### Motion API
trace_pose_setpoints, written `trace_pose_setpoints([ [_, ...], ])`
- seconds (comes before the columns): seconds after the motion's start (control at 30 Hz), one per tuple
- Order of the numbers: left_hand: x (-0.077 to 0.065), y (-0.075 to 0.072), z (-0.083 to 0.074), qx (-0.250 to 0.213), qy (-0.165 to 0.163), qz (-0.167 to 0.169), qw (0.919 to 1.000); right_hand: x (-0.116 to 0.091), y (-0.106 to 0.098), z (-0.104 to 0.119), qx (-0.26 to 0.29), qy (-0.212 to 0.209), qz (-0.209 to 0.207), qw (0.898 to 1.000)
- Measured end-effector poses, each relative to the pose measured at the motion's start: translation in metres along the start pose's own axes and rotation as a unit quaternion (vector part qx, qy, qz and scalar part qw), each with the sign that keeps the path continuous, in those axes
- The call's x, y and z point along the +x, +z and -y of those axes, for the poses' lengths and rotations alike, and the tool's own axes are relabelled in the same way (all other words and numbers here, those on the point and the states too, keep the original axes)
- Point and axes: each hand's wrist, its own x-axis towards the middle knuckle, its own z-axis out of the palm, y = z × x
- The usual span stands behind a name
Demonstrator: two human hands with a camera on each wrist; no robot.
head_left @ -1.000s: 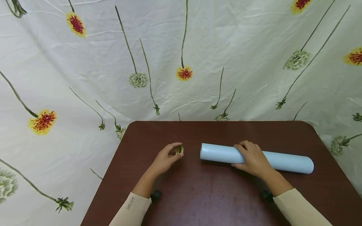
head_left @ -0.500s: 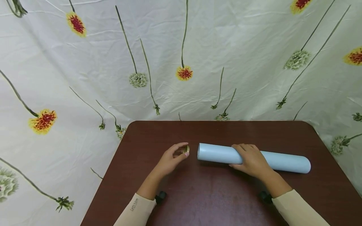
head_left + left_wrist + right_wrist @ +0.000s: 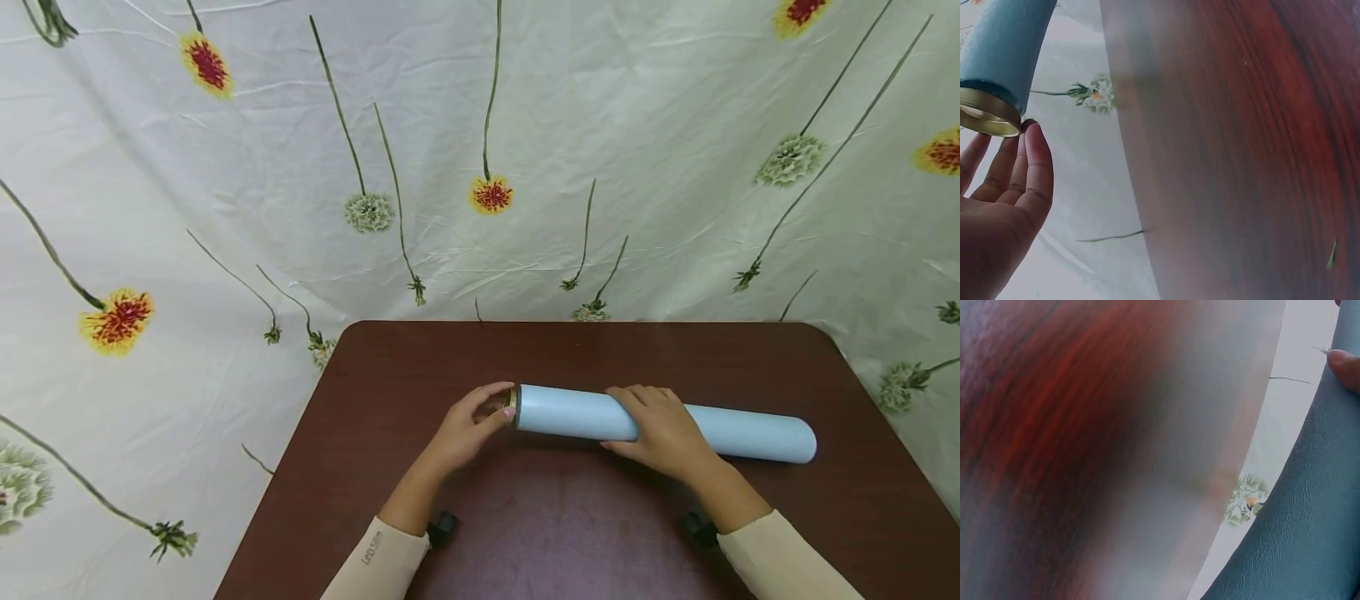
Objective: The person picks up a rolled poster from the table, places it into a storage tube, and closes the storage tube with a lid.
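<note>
A long light-blue tube [image 3: 566, 413] is held roughly level over the table, its left end a little farther back than its right. My right hand [image 3: 663, 427] grips it around the middle; in the right wrist view only the thumb [image 3: 1344, 367] and a fingertip show along the tube [image 3: 1297, 506]. At the left end, my left hand [image 3: 459, 435] pinches a gold-coloured round lid [image 3: 512, 398] between thumb and fingers. The left wrist view shows the lid [image 3: 988, 114] against the tube's end, with fingertips at its rim; whether it is seated fully cannot be told.
The dark reddish-brown table [image 3: 420, 354] has rounded far corners. Behind it hangs a white cloth [image 3: 660, 108] printed with flowers. Dark wrist-worn devices [image 3: 442, 527] sit under both forearms.
My left hand has moved right with the gold lid, from apart from the tube to against its left end. My right hand has shifted the tube slightly left.
</note>
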Motion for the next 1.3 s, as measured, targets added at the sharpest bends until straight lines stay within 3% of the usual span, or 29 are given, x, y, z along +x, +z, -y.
trace_pose_setpoints([
  [0.33,0.002,0.009,-0.001,-0.031,-0.008,-0.012,0.9994,-0.001,0.001,0.005,-0.003,-0.002,0.002,1.0],
  [0.57,0.002,0.017,0.0,-0.12,-0.004,-0.006,0.9928,-0.001,0.001,0.009,0.001,-0.007,-0.005,1.0],
  [0.7,0.005,0.024,-0.001,-0.148,0.011,-0.011,0.9889,0.0,0.003,0.013,0.003,-0.009,-0.008,1.0],
  [0.8,0.006,0.029,-0.004,-0.135,0.014,-0.028,0.9903,0.001,0.006,0.016,0.004,-0.012,-0.011,1.0],
  [1.03,0.004,0.039,-0.007,-0.049,-0.008,-0.075,0.996,0.003,0.01,0.022,0.002,-0.014,-0.014,1.0],
  [1.3,0.003,0.043,-0.001,-0.068,-0.01,-0.092,0.9934,0.004,0.013,0.027,0.002,-0.011,-0.012,1.0],
])
